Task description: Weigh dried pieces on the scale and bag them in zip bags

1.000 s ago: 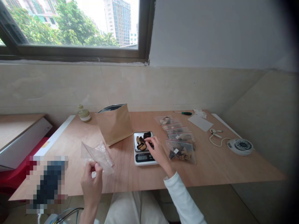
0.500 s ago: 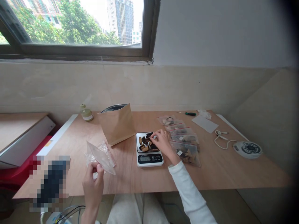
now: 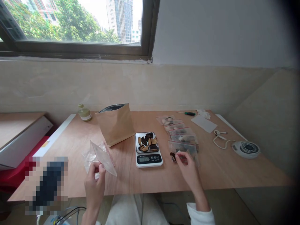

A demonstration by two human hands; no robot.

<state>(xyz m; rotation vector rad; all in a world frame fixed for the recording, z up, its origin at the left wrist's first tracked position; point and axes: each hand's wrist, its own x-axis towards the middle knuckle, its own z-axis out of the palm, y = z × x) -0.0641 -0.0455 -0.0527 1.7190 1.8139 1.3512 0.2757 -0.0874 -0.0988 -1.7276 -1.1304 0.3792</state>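
Observation:
My left hand (image 3: 95, 184) pinches a clear empty zip bag (image 3: 104, 158) by its lower corner, just above the front left of the wooden table (image 3: 217, 168). My right hand (image 3: 189, 170) holds a dark dried slice (image 3: 173, 155) between its fingertips, right of the white digital scale (image 3: 148, 150). Several dark and tan dried slices (image 3: 147, 142) lie on the scale's pan. A row of filled zip bags (image 3: 181, 137) with red seals lies right of the scale, close behind my right hand.
A brown paper pouch (image 3: 115, 123) stands open behind the scale. A small jar (image 3: 84, 113) sits at the back left. A green screwdriver (image 3: 187, 113), white paper (image 3: 203, 123), a corded round device (image 3: 246, 148) lie to the right. More clear bags (image 3: 90, 156) lie under my left hand.
My right hand left the scale pan and drew back toward me and to the right with one dark slice. My left hand kept the empty bag, tilting it slightly.

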